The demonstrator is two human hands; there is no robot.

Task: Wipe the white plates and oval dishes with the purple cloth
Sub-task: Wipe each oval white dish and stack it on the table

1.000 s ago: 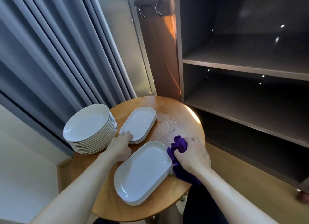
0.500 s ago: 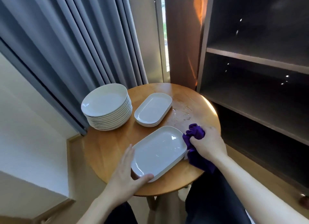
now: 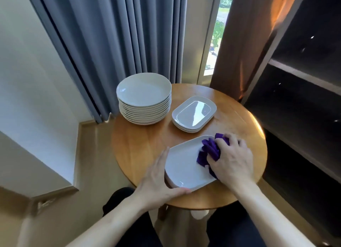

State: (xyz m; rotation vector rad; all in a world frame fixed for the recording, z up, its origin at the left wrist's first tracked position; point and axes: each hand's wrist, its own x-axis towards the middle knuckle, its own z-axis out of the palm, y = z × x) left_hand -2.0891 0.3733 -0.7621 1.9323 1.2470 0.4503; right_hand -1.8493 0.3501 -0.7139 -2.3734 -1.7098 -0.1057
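Oval dish (image 3: pixel 184 165): the white 1 being wiped lies at the near edge of the round wooden table (image 3: pixel 140 147), its long axis slanting from near-left to far-right. A second rim seems to show under its near-left corner, so it may sit on another dish.

The purple cloth (image 3: pixel 210 150) is bunched on the dish's far-right end, clenched in the right hand (image 3: pixel 230 158), whose fingers curl over and into the folds. The bare white surface lies leftward and nearer from that hand, along the long axis. In my judgement the coming stroke should drag the cloth down that diagonal toward the left hand.

The left hand (image 3: pixel 156 180) is spread flat at the near-left corner. Its fingers lie straight along the left rim and its thumb along the near rim, bracing the dish without gripping it, which should stop it sliding off the table edge.

Toward the table's far side wait 2 stacks: round plates (image 3: pixel 144 91) at far left and smaller oval dishes (image 3: pixel 193 113) near the middle.
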